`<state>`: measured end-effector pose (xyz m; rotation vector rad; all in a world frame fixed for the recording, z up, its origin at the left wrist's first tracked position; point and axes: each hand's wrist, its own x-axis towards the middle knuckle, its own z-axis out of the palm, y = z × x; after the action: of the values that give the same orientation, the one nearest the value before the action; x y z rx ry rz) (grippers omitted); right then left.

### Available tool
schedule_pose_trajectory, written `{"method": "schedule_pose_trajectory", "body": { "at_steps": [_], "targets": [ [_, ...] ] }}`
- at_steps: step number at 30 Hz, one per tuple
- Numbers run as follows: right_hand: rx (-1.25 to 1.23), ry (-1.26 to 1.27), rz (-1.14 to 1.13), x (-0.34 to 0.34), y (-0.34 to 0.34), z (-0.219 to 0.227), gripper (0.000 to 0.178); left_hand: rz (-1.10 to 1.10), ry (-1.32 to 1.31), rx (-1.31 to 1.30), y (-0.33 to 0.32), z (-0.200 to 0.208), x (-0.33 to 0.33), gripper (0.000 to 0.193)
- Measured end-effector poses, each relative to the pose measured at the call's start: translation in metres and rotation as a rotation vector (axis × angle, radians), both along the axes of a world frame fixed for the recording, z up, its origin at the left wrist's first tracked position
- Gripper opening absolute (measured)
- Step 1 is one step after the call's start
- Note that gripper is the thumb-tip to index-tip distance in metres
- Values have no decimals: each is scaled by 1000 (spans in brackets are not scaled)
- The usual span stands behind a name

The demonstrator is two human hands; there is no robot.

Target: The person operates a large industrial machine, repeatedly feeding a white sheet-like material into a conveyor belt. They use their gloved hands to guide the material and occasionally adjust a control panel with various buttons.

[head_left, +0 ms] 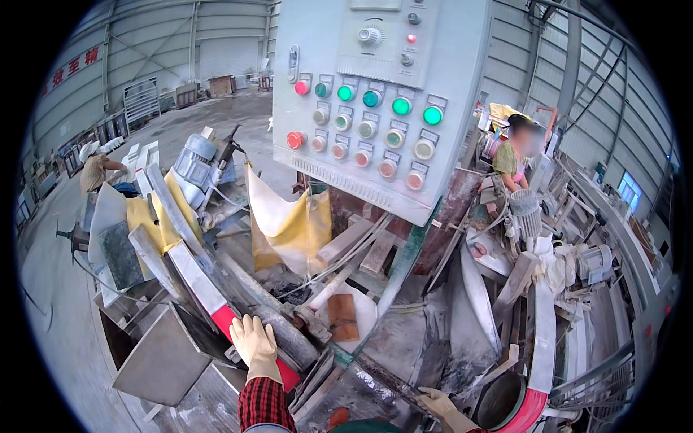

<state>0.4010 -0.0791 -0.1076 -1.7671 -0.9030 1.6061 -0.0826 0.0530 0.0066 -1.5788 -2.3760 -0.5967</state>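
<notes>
A long white bar [193, 278], red-ended, lies under the outstretched left hand [255, 342]; the right hand [442, 405] looks loosely open, empty.

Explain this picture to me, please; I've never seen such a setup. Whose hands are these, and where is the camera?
There is no robot here: the hands belong to whoever wears the camera. It sits on their head, looking down, and its wide lens bends straight edges. The gloved left hand lies flat over the red section of a long pale strip. The gloved right hand, at the lower edge, holds nothing that I can see. Ahead is a pale control cabinet with rows of round buttons. Below it are a yellow-and-white sheet and a flat brown piece. Co-workers appear farther off: one person at left, another at right.
</notes>
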Motion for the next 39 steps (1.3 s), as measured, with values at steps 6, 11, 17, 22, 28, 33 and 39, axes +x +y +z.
{"method": "schedule_pose_trajectory", "body": {
  "at_steps": [6, 11, 17, 22, 28, 33, 39],
  "targets": [
    [-230, -235, -33, 45, -57, -25, 34, -24, 32, 51, -2, -2, 5, 35],
    [-312, -258, -135, 87, -123, -52, 38, -58, 82, 104, -5, -2, 11, 33],
    [55, -912, 424, 103, -156, -74, 34, -133, 213, 123, -4, -8, 19, 24],
    [92, -745, -79, 85, -164, -65, 37, -187, 292, 10, -22, -6, 41, 34],
    [-155, -598, -383, 81, -185, -34, 44, -374, 648, 254, -38, -7, 43, 24],
    [-365, -645, -191, 88, -221, -36, 40, -435, 769, 509, -30, -35, 31, 24],
    [-463, -740, -130, 96, -277, -102, 51, -615, 703, 565, -29, -57, 42, 26]
  ]
}}
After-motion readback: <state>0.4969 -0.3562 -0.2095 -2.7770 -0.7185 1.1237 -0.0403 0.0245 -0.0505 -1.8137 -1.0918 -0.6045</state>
